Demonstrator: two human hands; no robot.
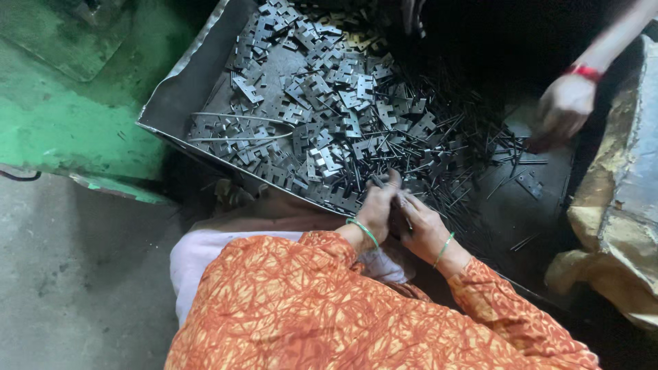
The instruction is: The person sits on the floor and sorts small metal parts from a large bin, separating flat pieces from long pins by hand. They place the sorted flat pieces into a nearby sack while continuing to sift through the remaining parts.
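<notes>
- While thin dark pins (439, 154) lay strewn beside stamped metal plates (322, 103) in the grey metal tray (175, 96), a pin was pinched between the left hand (379, 205) and right hand (421, 229), both closed at the tray's near edge.
- Fitting pin to plate was judged the step in hand; fine alignment would be called for.
- A co-worker's hand (565, 106), red-banded, was seen reaching in at upper right.
- No labels were visible.

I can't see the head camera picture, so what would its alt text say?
Two hands, the left hand and right hand, work close together at the near edge of a metal tray heaped with small flat metal plates and thin dark pins. Another person's hand, wearing a red wristband, reaches in from the upper right.
</notes>
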